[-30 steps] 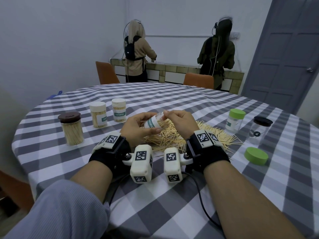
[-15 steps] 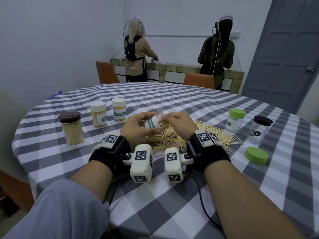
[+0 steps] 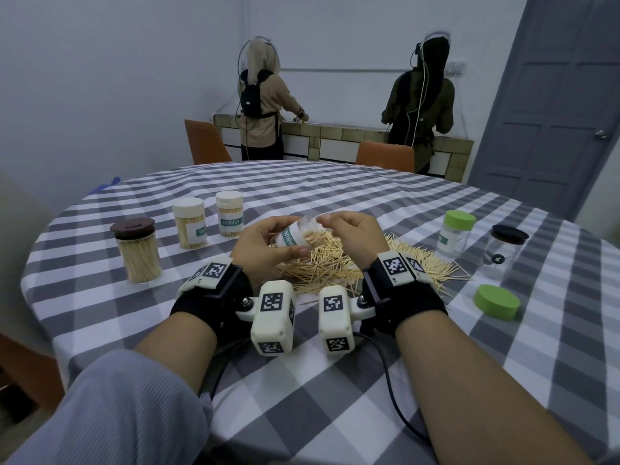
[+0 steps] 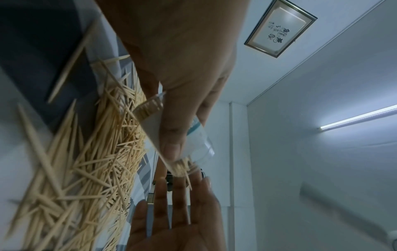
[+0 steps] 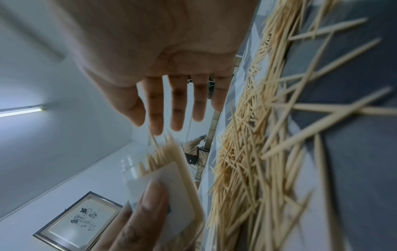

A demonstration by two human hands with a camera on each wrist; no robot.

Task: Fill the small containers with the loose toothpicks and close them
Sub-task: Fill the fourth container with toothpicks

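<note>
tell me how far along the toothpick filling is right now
Done, it seems: three capped jars stand full at the left. In hand: the left hand grips a tilted, uncapped container already holding toothpicks, with the right hand at its mouth. Left: a big loose pile, two seemingly empty capped jars and a loose green lid at the right.

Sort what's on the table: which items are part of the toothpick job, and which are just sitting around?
In the job:
- open toothpick container, held tilted by the left hand
- right hand at its mouth
- loose toothpicks
- green-lidded container
- black-lidded jar
- loose green lid

Filled and lidded:
- brown-lidded jar
- two white-lidded containers

Lying about:
- orange chairs
</note>
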